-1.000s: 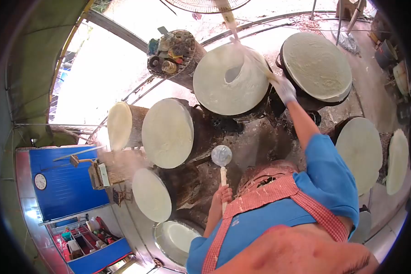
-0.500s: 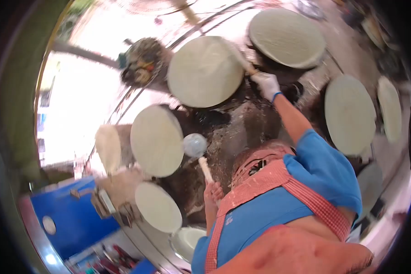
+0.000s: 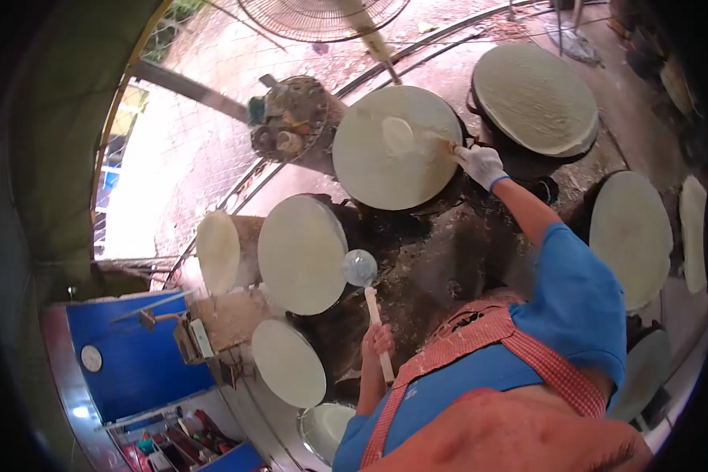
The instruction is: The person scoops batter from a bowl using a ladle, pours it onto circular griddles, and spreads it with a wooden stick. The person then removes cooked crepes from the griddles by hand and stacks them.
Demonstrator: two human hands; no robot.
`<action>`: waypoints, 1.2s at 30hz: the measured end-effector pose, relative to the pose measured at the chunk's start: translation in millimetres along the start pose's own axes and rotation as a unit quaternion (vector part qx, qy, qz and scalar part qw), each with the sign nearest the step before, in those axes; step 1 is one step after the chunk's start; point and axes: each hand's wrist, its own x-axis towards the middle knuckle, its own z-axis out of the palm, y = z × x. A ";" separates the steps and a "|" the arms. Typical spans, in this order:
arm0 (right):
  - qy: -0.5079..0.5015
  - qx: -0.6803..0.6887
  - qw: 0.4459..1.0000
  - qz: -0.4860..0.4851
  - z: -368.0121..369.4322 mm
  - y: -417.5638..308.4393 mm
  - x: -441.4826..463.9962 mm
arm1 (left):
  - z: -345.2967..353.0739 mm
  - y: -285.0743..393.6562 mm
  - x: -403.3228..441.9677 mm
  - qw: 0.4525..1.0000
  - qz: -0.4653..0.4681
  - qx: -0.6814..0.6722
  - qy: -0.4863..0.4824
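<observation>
My right hand (image 3: 482, 164), in a white glove, is closed round the handle of a wooden-handled spreader (image 3: 450, 149). The spreader reaches over a round griddle coated with pale batter (image 3: 370, 177). A raised oval patch, perhaps the spreader's head, shows on the batter. My bare left hand (image 3: 379, 338) grips the pale handle of a ladle (image 3: 359, 268). The ladle's shiny round bowl points away from me, close to the right edge of another pale-coated round (image 3: 301, 255).
Several more pale-coated rounds surround me, including one at the upper right (image 3: 535, 98) and one at the right (image 3: 631, 240). A metal basin (image 3: 326, 431) is at the lower left. Beyond the griddles stand a cluttered basket (image 3: 295, 118) and a fan (image 3: 322, 16).
The view has shifted, so the scene sits lower and further right. The spreader has turned from the griddle's right side toward its middle. Both hands keep hold of their tools.
</observation>
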 end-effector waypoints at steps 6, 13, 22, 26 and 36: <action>-0.015 -0.011 0.997 0.081 -10.3 37.6 -25.3 | 48.4 11.6 55.3 0.961 0.092 0.225 0.128; -0.004 -0.019 0.996 0.086 -41.5 29.8 -65.5 | 103.0 30.9 160.9 0.968 0.090 0.196 0.127; -0.014 0.083 0.991 0.100 -48.7 -69.9 -133.7 | 125.6 -5.0 222.0 0.965 0.011 0.244 0.100; 0.071 0.062 0.995 0.040 -84.5 -75.7 -156.5 | 106.6 -23.6 122.3 0.897 0.107 0.391 0.178; 0.071 0.072 0.972 0.211 -123.8 -90.3 -259.2 | 77.1 -22.4 103.4 0.931 -0.361 -0.005 0.055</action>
